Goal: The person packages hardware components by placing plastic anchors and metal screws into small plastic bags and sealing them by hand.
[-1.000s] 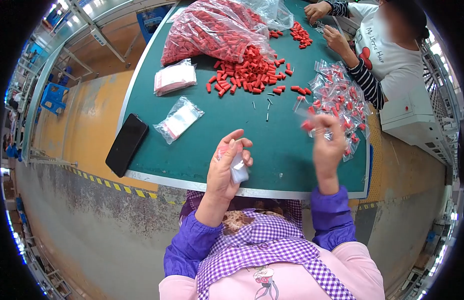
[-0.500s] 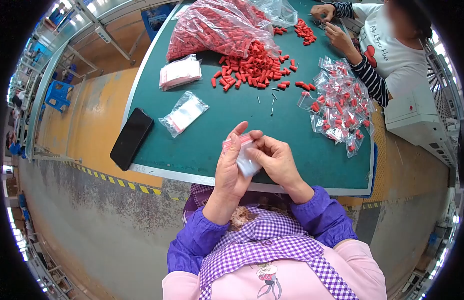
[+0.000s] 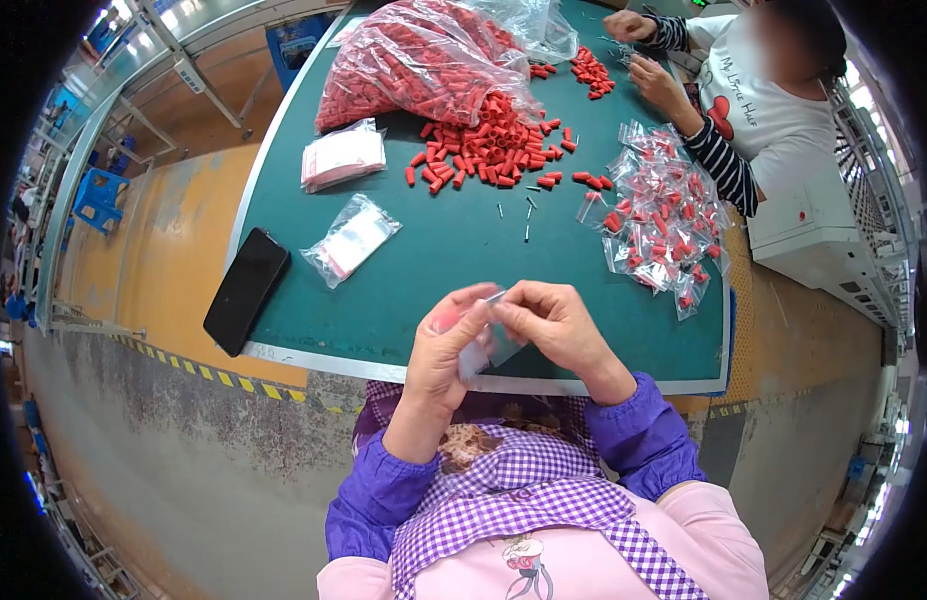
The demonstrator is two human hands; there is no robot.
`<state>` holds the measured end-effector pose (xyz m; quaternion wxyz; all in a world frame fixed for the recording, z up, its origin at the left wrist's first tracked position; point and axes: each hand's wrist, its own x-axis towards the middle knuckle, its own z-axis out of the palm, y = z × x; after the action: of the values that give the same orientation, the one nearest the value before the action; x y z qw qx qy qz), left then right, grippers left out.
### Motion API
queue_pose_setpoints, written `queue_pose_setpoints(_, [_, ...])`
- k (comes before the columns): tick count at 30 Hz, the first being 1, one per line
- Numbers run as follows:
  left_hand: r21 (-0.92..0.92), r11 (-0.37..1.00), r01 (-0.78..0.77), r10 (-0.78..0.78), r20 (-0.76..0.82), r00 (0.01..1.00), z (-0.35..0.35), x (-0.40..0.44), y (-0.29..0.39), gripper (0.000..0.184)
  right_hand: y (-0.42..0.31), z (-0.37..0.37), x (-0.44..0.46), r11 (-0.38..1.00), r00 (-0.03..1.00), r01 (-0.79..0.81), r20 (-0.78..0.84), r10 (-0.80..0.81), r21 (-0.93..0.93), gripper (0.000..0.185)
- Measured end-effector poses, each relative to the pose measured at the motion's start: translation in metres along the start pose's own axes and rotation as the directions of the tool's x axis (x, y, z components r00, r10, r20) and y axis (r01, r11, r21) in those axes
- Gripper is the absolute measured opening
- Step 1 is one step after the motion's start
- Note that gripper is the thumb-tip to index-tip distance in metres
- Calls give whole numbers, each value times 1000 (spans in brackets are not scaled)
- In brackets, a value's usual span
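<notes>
Over the near edge of the green table (image 3: 433, 250), I am holding small clear bags (image 3: 472, 360) in the left hand (image 3: 441, 345), its fingers curling around them and its thumb lying along the front; how many there are, I cannot tell. The right hand (image 3: 556, 325) is pinching a clear bag's upper edge between thumb and forefinger, just beside the left fingertips. A red patch (image 3: 446, 319) is showing inside the left hand, too blurred for me to name. Ahead, a few thin metal pins (image 3: 528, 221) are lying near a loose heap of red caps (image 3: 491, 148), which is sitting against a big plastic sack (image 3: 403, 70) full of the same. To the left, a wrapped packet (image 3: 351, 241) is resting near a black phone (image 3: 246, 292), with a stack of pink-edged bags (image 3: 343, 156) just beyond. To the right, filled bags (image 3: 668, 215) are lying heaped, and past them a co-worker (image 3: 768, 120) in striped sleeves is holding both hands over the table.
</notes>
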<state>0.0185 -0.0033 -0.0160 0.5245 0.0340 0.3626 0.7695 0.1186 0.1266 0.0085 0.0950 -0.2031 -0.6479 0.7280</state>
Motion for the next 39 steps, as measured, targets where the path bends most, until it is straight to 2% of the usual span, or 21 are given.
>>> queue_pose_setpoints(1, [-1,1000,-22,22,-82,996,3,1,-2,27,-3,0,0,999,999,-31,8,31,-4,17])
queue_pose_setpoints(5, [103,992,-67,79,-119,990,4,3,-4,22,-7,-8,7,997,999,-7,36,10,-81,17])
queue_pose_setpoints(7, [103,990,-100,114,-147,983,3,5,-6,18,-14,-14,13,991,983,-57,165,77,-121,19])
queue_pose_setpoints(8, [106,987,-119,135,-162,977,3,6,-5,16,-17,-18,20,991,983,-56,165,77,-124,19])
queue_pose_setpoints(10, [96,987,-126,142,-182,973,6,6,-1,15,-23,-30,37,938,991,12,-118,-57,-348,23])
queue_pose_setpoints(12, [86,988,-130,145,-202,969,7,5,0,14,-24,-50,62,688,923,-51,-296,-244,-724,31])
queue_pose_setpoints(13, [129,982,-137,161,-204,966,6,5,-1,12,-26,-55,70,684,923,-48,-294,-248,-728,31])
queue_pose_setpoints(15, [170,975,-144,178,-207,962,5,5,-1,11,-26,-61,82,481,942,-179,-290,-167,-858,37])
queue_pose_setpoints(18, [175,965,-194,229,-208,951,3,4,-2,8,-18,-68,91,480,952,-83,-211,-220,-874,40])
queue_pose_setpoints(21, [207,954,-217,261,-217,941,6,5,-2,9,-18,-75,97,482,969,-67,-171,-176,-874,37])
queue_pose_setpoints(23, [247,926,-285,338,-211,917,4,8,-6,10,-20,-76,98,476,975,-60,-154,-160,-877,34])
queue_pose_setpoints(25, [256,931,-260,313,-194,930,3,7,-4,10,-22,-76,101,366,977,-6,-84,-196,-931,27])
queue_pose_setpoints(26, [265,934,-238,290,-176,941,3,7,-3,11,-22,-76,103,365,977,-3,-81,-198,-931,27])
queue_pose_setpoints(28, [269,939,-216,270,-184,945,8,4,1,11,-22,-77,107,154,985,50,23,-171,-987,18])
queue_pose_setpoints(29, [274,943,-189,246,-190,950,9,3,2,11,-19,-77,110,156,985,52,25,-172,-986,18])
queue_pose_setpoints(31, [211,963,-165,206,-186,961,10,1,3,10,-15,-75,114,27,980,99,93,-175,-995,14])
queue_pose_setpoints(35, [93,989,-111,127,-190,974,9,-5,4,11,-21,-67,116,-40,975,131,136,-177,-991,14])
queue_pose_setpoints(39, [178,971,-162,195,-192,962,9,-9,4,9,-32,-70,125,-31,993,90,92,-76,-995,12])
